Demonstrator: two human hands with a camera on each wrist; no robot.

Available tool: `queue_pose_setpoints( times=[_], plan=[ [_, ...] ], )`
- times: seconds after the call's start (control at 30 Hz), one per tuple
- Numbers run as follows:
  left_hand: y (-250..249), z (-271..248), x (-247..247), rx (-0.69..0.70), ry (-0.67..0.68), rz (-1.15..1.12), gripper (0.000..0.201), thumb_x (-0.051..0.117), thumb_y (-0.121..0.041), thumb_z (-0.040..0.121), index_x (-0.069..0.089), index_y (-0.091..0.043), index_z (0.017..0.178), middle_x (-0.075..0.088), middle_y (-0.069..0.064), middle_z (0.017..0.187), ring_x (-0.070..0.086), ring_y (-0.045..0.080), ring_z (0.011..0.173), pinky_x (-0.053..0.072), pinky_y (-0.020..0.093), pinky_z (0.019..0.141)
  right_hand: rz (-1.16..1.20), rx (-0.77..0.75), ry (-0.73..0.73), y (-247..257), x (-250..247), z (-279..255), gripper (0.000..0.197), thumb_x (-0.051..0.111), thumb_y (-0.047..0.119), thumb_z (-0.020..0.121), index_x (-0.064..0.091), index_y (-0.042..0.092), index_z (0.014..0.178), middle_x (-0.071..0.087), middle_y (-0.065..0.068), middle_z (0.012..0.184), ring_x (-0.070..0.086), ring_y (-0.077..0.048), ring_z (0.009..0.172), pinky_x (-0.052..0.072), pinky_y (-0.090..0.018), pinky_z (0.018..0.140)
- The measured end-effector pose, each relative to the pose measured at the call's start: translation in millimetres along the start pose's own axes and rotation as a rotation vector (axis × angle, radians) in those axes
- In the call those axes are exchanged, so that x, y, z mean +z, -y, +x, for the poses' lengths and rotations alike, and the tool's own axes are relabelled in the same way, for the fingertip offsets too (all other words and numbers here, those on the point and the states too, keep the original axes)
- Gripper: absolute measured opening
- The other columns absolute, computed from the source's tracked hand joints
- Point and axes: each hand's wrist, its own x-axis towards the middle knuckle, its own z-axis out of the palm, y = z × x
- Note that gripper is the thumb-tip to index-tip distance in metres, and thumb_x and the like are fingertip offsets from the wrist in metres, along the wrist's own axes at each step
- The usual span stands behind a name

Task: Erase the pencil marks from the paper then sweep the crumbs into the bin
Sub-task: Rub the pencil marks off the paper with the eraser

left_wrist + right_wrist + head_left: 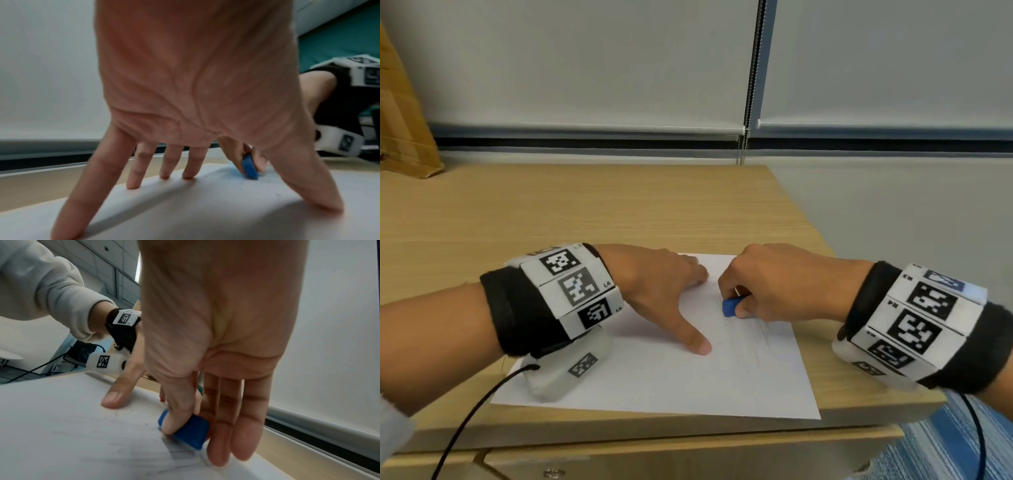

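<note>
While the left hand [654, 291] is spreading its straight fingers [133, 178] and thumb flat on the white sheet of paper [671, 377], the right hand [774, 287] is pinching a small blue block eraser [732, 306] between thumb and forefinger and pressing its lower edge onto the page. The other right fingers [242, 426] are hanging loosely extended behind the eraser, their tips near the sheet.

The paper is lying on the light wooden bench [585, 212], close to its front right corner, and faint grey pencil marks [753, 346] are showing just in front of the eraser. Tiny dark crumbs [273, 186] are dotting the sheet around the rubbing spot. No bin is appearing in any view.

The sheet is looking thin, light and limp, so it is likely to slide or buckle under rubbing; pinning it on either side of the stroke, as the spread left hand is doing, seems the sound way of holding it. The eraser is looking small, firm and grippy, best taken by its two broad faces, low enough for control. The crumbs are probably weightless and easily scattered, so sweeping them is calling for a gentle, flat hand. Erasing is seemingly under way, with marks remaining.
</note>
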Motion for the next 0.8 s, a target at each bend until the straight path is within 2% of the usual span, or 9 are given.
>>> queue_pose_setpoints(
  times=[0.07,0.13,0.2,0.37,0.47,0.53,0.6,0.7,0.8],
  plan=[
    [-2,1,3,-0.014,0.02,0.029,0.109,0.054,-0.086,0.064,0.012,-0.037,0.152,0.019,-0.009,0.158,0.029,0.02,0.139,0.035,0.044,0.109,0.001,-0.017,0.021,0,-1,4,0.01,0.058,0.02,0.086,0.065,0.014,0.081,0.061,-0.002,0.078,0.057,-0.021,0.066,0.042,-0.031,0.054],
    [-4,2,4,-0.029,0.042,0.041,0.11,0.051,-0.087,0.065,-0.001,-0.045,0.151,0.004,-0.009,0.162,0.016,0.025,0.146,0.03,0.048,0.112,-0.015,-0.002,0.03,0,-3,7,0.014,0.055,0.017,0.087,0.061,0.012,0.075,0.054,-0.001,0.07,0.053,-0.022,0.06,0.042,-0.033,0.052],
    [-4,4,5,-0.032,0.049,0.034,0.108,0.049,-0.088,0.065,-0.005,-0.048,0.15,-0.002,-0.008,0.163,0.012,0.027,0.147,0.029,0.048,0.112,-0.024,-0.005,0.036,-1,-3,8,0.015,0.054,0.018,0.089,0.061,0.012,0.076,0.05,0.001,0.068,0.052,-0.023,0.058,0.042,-0.033,0.051],
    [-3,6,8,-0.019,0.046,0.019,0.117,0.053,-0.091,0.056,-0.002,-0.048,0.149,0.009,-0.005,0.161,0.016,0.031,0.146,0.029,0.05,0.112,-0.035,-0.099,0.128,0,3,-8,0.019,0.052,0.021,0.087,0.052,0.015,0.069,0.053,-0.004,0.072,0.055,-0.028,0.064,0.049,-0.045,0.06],
    [-7,5,7,-0.017,0.05,0.014,0.116,0.054,-0.09,0.056,0.0,-0.046,0.149,0.01,-0.001,0.161,0.018,0.033,0.145,0.029,0.05,0.112,-0.062,-0.103,0.077,1,1,0,0.035,0.051,0.031,0.091,0.045,0.018,0.06,0.05,-0.001,0.065,0.055,-0.027,0.062,0.049,-0.042,0.059],
    [-8,6,7,-0.014,0.047,0.006,0.117,0.055,-0.09,0.055,0.001,-0.046,0.149,0.012,0.0,0.16,0.019,0.034,0.145,0.029,0.049,0.111,-0.086,-0.108,0.005,-1,3,11,0.041,0.053,0.033,0.091,0.036,0.021,0.055,0.043,0.004,0.061,0.051,-0.025,0.06,0.043,-0.035,0.053],
    [-6,7,8,-0.023,0.042,0.001,0.118,0.054,-0.092,0.052,0.001,-0.048,0.148,0.011,-0.003,0.161,0.016,0.034,0.146,0.028,0.049,0.11,-0.11,-0.107,-0.016,-2,9,17,0.036,0.053,0.031,0.09,0.04,0.022,0.058,0.046,0.004,0.064,0.049,-0.022,0.058,0.038,-0.032,0.052],
    [-5,8,10,-0.035,0.051,0.001,0.121,0.053,-0.093,0.05,-0.004,-0.049,0.148,0.003,-0.006,0.162,0.01,0.033,0.148,0.025,0.05,0.112,0.054,-0.055,0.014,-6,13,5,0.021,0.052,0.037,0.091,0.058,0.02,0.08,0.062,0.003,0.082,0.058,-0.019,0.072,0.05,-0.039,0.066],
    [-6,9,9,-0.053,0.054,0.021,0.125,0.054,-0.092,0.052,-0.01,-0.046,0.15,-0.005,-0.007,0.163,0.009,0.03,0.148,0.024,0.05,0.113,0.235,-0.019,0.06,-11,9,-12,0.021,0.055,0.047,0.087,0.064,0.028,0.09,0.062,0.01,0.087,0.059,-0.009,0.078,0.052,-0.032,0.072]
  ],
)
